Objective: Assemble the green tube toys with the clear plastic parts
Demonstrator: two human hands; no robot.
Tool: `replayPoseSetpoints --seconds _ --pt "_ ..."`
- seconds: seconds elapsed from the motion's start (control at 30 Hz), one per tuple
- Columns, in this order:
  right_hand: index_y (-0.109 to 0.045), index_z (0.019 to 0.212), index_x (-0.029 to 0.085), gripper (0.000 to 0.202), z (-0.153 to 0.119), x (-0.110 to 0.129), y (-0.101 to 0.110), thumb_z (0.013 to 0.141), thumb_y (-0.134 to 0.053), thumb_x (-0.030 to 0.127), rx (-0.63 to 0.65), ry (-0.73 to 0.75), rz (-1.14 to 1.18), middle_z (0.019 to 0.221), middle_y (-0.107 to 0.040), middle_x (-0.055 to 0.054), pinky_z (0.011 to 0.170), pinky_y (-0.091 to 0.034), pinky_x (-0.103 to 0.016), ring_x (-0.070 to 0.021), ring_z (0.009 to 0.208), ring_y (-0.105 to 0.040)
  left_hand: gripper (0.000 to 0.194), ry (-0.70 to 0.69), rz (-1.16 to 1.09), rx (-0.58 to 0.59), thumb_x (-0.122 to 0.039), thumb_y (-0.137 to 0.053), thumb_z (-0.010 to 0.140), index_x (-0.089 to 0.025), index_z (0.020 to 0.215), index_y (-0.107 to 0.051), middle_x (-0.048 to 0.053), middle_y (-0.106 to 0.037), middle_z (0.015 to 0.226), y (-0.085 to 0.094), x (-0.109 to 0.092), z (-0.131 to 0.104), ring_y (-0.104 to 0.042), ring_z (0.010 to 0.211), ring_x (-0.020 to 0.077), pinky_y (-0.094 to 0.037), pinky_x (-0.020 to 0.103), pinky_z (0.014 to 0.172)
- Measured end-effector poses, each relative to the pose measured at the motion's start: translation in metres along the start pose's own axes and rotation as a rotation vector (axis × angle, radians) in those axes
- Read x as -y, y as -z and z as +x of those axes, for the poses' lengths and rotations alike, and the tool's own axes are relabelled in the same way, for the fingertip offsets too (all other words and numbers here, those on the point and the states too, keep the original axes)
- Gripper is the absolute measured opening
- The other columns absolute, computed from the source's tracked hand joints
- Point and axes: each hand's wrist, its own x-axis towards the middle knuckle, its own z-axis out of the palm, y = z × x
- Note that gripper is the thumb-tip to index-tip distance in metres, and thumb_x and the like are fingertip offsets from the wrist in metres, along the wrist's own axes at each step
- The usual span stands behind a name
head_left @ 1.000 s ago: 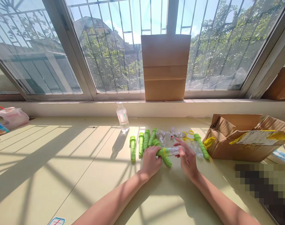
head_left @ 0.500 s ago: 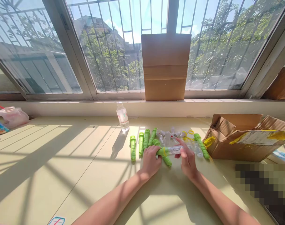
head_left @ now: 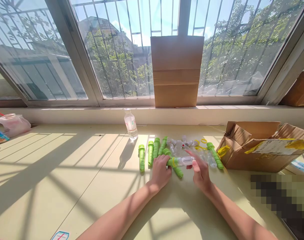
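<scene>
Head view: both my forearms reach forward over the table (head_left: 66,173), hands meeting near its far edge.
Left hand (head_left: 161,171): curled around the green end of a toy tube (head_left: 181,161), knuckles up.
Right hand (head_left: 200,170): fingertips pinching the tube's clear end.
Tube: held level just above the tabletop, between both hands.
Nearby: green tubes (head_left: 149,152) in a row left; clear parts (head_left: 178,144) behind.
Right edge: open cardboard box (head_left: 259,146) close by.
Open room: bare tabletop left, past the water bottle (head_left: 130,125).
</scene>
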Motion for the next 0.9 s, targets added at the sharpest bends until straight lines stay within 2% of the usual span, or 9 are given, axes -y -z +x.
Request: replayPoseSetpoints --seconds 0.13,0.27,0.43,0.63,0.8,0.9 --pt "-0.07 0.113 0.02 0.042 0.002 0.005 0.0 0.098 -0.04 0.045 -0.041 -0.017 -0.023 0.075 -0.068 -0.004 0.053 -0.048 -0.031 -0.0163 0.056 -0.059 0.028 -0.021 0.029 -0.005 0.001 -0.048 0.071 -0.021 0.083 -0.06 0.006 -0.064 0.087 0.0 0.004 0.0 -0.06 0.09 0.0256 -0.043 0.036 0.08" --pt "-0.074 0.097 0.021 0.036 0.008 0.007 0.001 0.095 -0.048 0.045 -0.07 0.004 -0.075 0.068 -0.063 -0.002 0.049 -0.044 -0.029 -0.0149 0.053 -0.055 0.028 -0.025 0.054 -0.02 0.0 -0.048 0.071 -0.022 0.084 -0.059 0.006 -0.064 0.088 0.0 0.007 0.0 -0.06 0.09 0.0261 -0.043 0.037 0.08" --pt "-0.072 0.103 0.023 0.033 0.009 0.01 0.0 0.094 -0.05 0.047 -0.079 0.0 -0.084 0.063 -0.06 0.0 0.05 -0.046 -0.029 -0.0154 0.051 -0.056 0.026 -0.016 0.053 -0.016 -0.001 -0.048 0.072 -0.022 0.083 -0.058 0.006 -0.064 0.088 0.0 0.007 0.001 -0.06 0.09 0.026 -0.043 0.036 0.08" --pt "-0.068 0.111 0.025 0.035 0.005 0.016 -0.005 0.093 -0.05 0.049 -0.094 -0.009 -0.066 0.08 -0.071 -0.004 0.053 -0.051 -0.032 -0.0154 0.05 -0.059 0.024 -0.017 0.033 -0.007 -0.001 -0.048 0.072 -0.021 0.081 -0.057 0.006 -0.064 0.088 0.001 0.003 0.001 -0.06 0.09 0.0255 -0.044 0.036 0.079" --pt "-0.065 0.108 0.021 0.037 0.003 0.019 -0.008 0.09 -0.053 0.051 -0.064 -0.068 -0.027 0.056 -0.061 0.001 0.04 -0.044 -0.027 -0.0163 0.046 -0.058 0.025 -0.02 0.019 0.0 0.0 -0.049 0.073 -0.021 0.082 -0.058 0.006 -0.064 0.089 0.002 0.002 0.0 -0.06 0.091 0.0253 -0.044 0.035 0.08" --pt "-0.065 0.092 0.021 0.031 0.003 0.021 -0.008 0.089 -0.056 0.05 -0.074 -0.055 -0.031 0.054 -0.059 0.003 0.046 -0.047 -0.027 -0.0148 0.046 -0.058 0.025 -0.017 0.007 -0.005 0.0 -0.049 0.073 -0.021 0.082 -0.059 0.006 -0.064 0.088 0.003 0.002 0.001 -0.06 0.091 0.0252 -0.045 0.035 0.08"
